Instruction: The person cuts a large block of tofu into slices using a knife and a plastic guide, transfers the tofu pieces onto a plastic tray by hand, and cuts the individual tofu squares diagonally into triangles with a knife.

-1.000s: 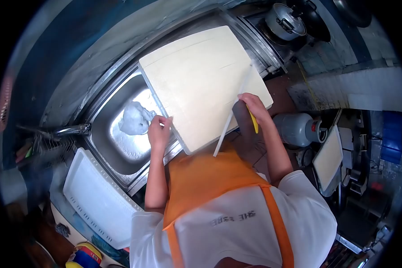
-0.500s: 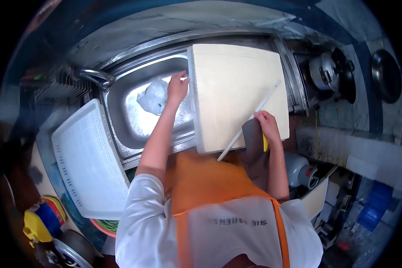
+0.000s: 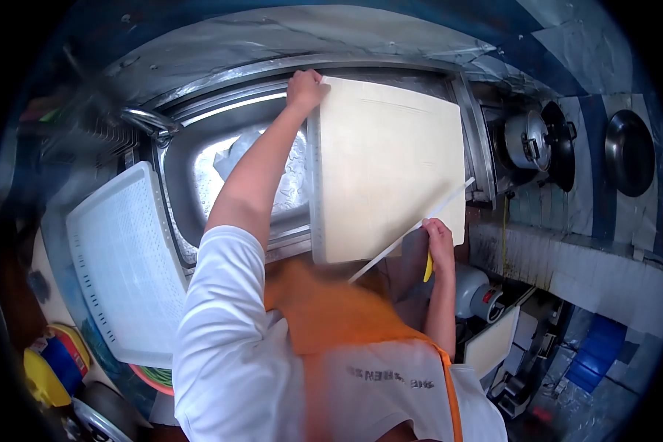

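Note:
At the far left corner of the large cream-coloured cutting board (image 3: pixel 390 162), my left hand (image 3: pixel 307 90) is closed round the edge. The board lies flat beside the steel sink (image 3: pixel 186 188). A crumpled pale bag or lump (image 3: pixel 232 156) sits in the basin, half hidden by my left forearm. My right hand (image 3: pixel 440 237) is closed on a long thin white bar (image 3: pixel 390 248) slanting across the board's near right corner. A flat grey piece (image 3: pixel 411 258) and a yellow handle (image 3: pixel 428 268) show at the same hand; how they join the bar I cannot tell.
On the left a white perforated tray (image 3: pixel 125 258) leans over a red basin (image 3: pixel 152 379) of green vegetables. A faucet (image 3: pixel 151 120) stands at the sink's left corner. To the right are a pressure cooker (image 3: pixel 527 140), a black pan (image 3: pixel 629 153) and a gas cylinder (image 3: pixel 473 295).
My left hand has moved from over the sink up to the board's far corner and closed on it. My right hand has come nearer my body with the white bar.

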`<state>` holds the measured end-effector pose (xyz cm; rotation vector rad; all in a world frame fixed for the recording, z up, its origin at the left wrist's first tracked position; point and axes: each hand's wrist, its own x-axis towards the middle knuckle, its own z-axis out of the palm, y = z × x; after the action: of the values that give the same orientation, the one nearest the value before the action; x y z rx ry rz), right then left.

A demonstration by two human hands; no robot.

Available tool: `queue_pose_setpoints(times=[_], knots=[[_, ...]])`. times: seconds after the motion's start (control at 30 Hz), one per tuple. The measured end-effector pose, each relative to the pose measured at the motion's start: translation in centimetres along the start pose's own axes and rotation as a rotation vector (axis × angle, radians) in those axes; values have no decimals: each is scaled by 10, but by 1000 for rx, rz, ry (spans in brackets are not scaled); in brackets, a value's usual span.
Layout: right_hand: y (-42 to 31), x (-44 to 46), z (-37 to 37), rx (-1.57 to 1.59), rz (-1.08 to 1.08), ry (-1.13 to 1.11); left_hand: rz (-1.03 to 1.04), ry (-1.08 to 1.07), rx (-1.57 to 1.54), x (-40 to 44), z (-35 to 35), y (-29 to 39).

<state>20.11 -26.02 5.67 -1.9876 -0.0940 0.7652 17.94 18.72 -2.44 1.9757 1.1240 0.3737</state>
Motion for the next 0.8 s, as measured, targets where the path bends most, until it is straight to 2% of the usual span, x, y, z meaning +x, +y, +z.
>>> queue_pose_setpoints(times=[0.1, 0.2, 0.33, 0.4, 0.53, 0.67, 0.8], knots=[[9, -3, -5, 15, -2, 5, -14, -130, -112, 19, 1, -6], [5, -9, -1, 57, 18, 14, -12, -117, -139, 35, 9, -14], [1, -4, 5, 53, 44, 2, -129, -135, -213, 42, 15, -24], [-3, 1, 8, 11, 40, -25, -105, -146, -255, 40, 17, -29], [-32, 18, 29, -349, -103, -31, -26, -99, -209, 27, 12, -33], [-96, 42, 81, -831, -209, -117, -84, -4, -369, 27, 26, -57], [-148, 54, 146, -1126, -339, -262, -118, 7, -597, -2, 21, -74]])
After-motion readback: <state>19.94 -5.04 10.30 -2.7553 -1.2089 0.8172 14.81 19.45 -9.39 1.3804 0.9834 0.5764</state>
